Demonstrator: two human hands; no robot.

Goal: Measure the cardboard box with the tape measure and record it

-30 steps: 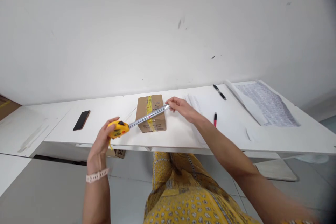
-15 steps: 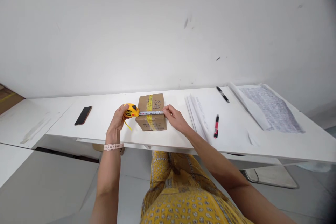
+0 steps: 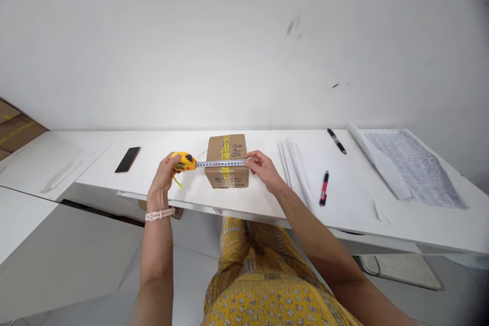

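A small brown cardboard box (image 3: 216,148) with yellow tape and handwriting on top stands on the white table. My left hand (image 3: 163,170) is closed around the yellow case of a tape measure (image 3: 185,161), left of the box and apart from it. From the case the white blade runs level across the box's top, near its front edge. My right hand (image 3: 263,168) pinches the blade's end at the box's right edge. A yellow strap hangs from the case.
A dark phone (image 3: 128,159) lies at left on the table (image 3: 183,140). To the right are stacked papers (image 3: 294,168), a red pen (image 3: 324,188), a black pen (image 3: 336,141) and a handwritten sheet (image 3: 412,163). More cardboard boxes (image 3: 17,130) stand at far left.
My left hand has moved the case leftward, away from the box, so more blade shows. My right hand still pinches the end. The view has shifted slightly.
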